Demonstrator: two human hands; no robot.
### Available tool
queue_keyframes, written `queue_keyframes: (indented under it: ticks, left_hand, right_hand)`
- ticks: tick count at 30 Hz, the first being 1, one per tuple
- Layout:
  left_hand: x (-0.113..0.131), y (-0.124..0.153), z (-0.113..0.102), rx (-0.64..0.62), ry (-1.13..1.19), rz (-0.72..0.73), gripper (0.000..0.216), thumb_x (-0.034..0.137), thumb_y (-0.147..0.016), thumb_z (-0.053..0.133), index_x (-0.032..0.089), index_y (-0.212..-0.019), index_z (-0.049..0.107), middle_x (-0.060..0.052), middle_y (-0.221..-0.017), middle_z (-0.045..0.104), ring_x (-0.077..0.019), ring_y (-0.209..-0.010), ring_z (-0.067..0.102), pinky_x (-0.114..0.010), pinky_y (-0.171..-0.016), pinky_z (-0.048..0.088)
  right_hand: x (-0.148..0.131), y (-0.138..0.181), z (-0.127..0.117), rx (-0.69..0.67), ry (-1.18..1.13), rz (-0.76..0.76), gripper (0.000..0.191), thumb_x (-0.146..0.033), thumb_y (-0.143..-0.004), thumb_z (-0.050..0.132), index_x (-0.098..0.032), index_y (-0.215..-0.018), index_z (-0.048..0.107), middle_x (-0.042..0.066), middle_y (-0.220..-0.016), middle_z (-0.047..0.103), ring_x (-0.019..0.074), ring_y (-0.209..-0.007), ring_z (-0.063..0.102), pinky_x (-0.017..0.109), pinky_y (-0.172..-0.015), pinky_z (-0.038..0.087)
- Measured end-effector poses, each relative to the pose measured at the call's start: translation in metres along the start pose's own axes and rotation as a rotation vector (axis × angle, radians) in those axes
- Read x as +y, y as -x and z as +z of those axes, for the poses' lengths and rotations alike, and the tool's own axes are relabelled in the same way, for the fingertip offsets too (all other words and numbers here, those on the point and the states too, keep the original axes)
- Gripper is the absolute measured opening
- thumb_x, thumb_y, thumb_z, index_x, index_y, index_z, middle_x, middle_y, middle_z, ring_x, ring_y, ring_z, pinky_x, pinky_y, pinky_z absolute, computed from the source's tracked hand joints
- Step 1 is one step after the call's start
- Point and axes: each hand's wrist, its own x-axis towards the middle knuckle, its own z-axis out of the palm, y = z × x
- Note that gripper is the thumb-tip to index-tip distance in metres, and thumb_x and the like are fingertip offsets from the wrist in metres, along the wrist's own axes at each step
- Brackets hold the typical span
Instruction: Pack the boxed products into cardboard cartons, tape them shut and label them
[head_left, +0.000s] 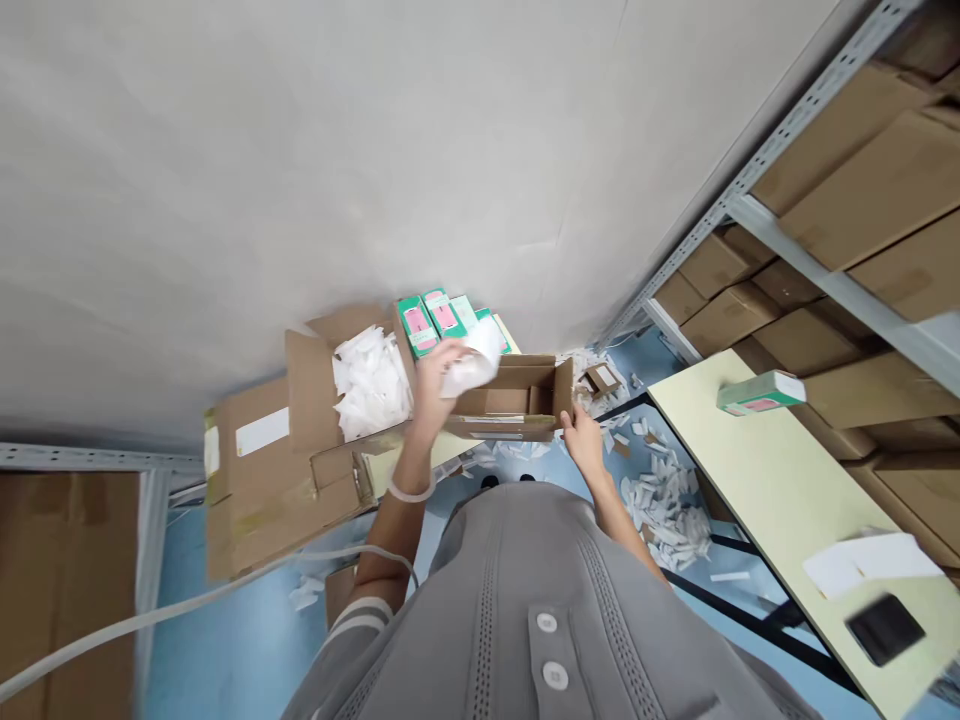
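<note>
My left hand (435,385) is raised over a small open cardboard box (517,400) and is closed on a white packet (472,365), blurred by motion. My right hand (581,435) grips the near right corner of that box. Behind the box stand green and pink small cartons (431,322) against the wall. To the left, a larger open cardboard box (315,400) holds a heap of white packets (371,385).
A pale yellow table (795,500) on the right carries a green carton (761,392), white sheets (870,565) and a black device (885,628). Metal shelving (787,130) holds brown boxes. White scraps (667,500) litter the blue floor. A white cable (187,605) runs at left.
</note>
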Motion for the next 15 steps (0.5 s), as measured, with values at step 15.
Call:
queue_keyframes:
  ticks: [15]
  left_hand:
    - [-0.044, -0.013, -0.033, -0.125, -0.169, -0.171, 0.064, 0.046, -0.082, 0.071, 0.025, -0.139, 0.051, -0.014, -0.147, 0.047, -0.0315, -0.137, 0.044, -0.045, -0.115, 0.036]
  right_hand:
    - [0.013, -0.005, -0.004, -0.002, -0.096, -0.082, 0.038, -0.029, -0.096, 0.038, -0.015, -0.122, 0.063, 0.011, -0.095, 0.073, 0.0226, -0.084, 0.068, 0.027, -0.074, 0.043]
